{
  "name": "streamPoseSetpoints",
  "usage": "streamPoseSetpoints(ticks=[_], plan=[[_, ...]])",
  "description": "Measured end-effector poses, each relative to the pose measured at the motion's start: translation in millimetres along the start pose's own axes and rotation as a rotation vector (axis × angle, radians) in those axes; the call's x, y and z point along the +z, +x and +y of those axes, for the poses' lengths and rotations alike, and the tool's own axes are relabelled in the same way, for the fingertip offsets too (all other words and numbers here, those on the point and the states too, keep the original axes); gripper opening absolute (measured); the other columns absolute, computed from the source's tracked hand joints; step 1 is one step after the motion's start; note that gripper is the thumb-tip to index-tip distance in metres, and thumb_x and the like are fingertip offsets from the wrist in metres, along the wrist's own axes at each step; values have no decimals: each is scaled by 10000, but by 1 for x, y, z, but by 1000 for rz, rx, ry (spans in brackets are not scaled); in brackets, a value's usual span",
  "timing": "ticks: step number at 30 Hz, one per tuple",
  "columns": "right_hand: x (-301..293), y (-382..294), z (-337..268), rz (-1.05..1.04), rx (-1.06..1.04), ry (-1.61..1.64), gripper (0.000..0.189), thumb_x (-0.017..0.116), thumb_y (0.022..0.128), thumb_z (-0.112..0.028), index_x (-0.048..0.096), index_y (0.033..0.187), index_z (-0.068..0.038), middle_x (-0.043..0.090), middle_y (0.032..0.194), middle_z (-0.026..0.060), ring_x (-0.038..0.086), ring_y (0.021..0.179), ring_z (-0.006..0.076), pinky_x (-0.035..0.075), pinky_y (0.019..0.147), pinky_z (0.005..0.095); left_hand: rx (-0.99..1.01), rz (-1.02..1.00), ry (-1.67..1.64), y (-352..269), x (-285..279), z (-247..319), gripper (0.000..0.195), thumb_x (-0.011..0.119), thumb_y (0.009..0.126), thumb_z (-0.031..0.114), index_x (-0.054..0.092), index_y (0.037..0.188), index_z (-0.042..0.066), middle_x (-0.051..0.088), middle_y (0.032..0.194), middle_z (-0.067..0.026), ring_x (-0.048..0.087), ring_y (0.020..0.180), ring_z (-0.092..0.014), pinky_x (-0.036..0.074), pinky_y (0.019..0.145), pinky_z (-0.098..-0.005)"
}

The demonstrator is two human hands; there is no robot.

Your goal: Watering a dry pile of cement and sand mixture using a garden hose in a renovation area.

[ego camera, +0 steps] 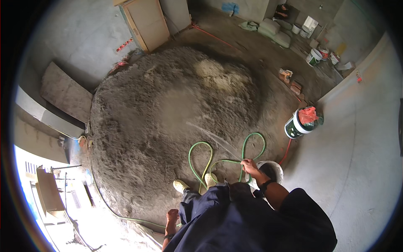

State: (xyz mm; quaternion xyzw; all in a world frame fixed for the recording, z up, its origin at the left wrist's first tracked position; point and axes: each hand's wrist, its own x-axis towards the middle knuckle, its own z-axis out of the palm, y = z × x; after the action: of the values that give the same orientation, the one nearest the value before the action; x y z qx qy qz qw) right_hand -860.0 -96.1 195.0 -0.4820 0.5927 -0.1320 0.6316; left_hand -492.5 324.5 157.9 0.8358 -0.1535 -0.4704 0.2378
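My right hand (250, 167) is closed round the end of a green garden hose (200, 143). From it a jet of water (220, 141) reaches a wet, pale patch in the middle of a broad grey heap of sand or mortar mix (135, 119). Loops of the hose lie at my feet, over a pale shoe (210, 180). A lighter powdery patch (217, 74) lies on the heap's far right part. My left hand (172, 215) hangs low by my left leg, near the hose on the floor; whether its fingers hold anything cannot be made out.
A white bucket (277, 168) stands beside my right hand. Farther right, a lidded pail (294, 127) with a red plastic bag stands by the wall. Bricks (296, 88) lie beyond it. Sacks (277, 34) and a person (281, 12) are at the far right. A board (66, 91) leans at left.
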Motion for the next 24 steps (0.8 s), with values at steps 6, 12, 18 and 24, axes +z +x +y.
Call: streamPoseSetpoints(ticks=[6,12,18,24], plan=[[-47,8,38,392,45,154,174,542,835,-202,609,828,-41,505,533,53,419,358,155,315,345,311,-38,15,-36,2,5,11,249,614,834,229,669,988,41,656,790,-80,631,664,-165,539,592,-296],[-64,9,47,538,137,237,191,534,831,-208,602,741,-53,517,528,63,496,406,172,368,376,331,116,23,23,15,-2,-23,231,623,832,235,669,964,51,649,767,-61,617,641,-150,529,571,-289],[-81,16,127,456,-104,-258,202,541,804,-219,598,733,-38,579,590,131,570,469,268,453,457,406,-58,-6,-116,10,7,38,200,631,824,214,677,933,53,645,741,-51,610,612,-142,523,554,-281],[-19,26,102,44,-353,-582,202,553,834,-233,624,834,-43,595,629,81,530,462,160,402,414,326,-104,34,-120,-4,0,19,193,635,820,204,685,937,60,649,742,-55,608,607,-142,525,552,-285]])
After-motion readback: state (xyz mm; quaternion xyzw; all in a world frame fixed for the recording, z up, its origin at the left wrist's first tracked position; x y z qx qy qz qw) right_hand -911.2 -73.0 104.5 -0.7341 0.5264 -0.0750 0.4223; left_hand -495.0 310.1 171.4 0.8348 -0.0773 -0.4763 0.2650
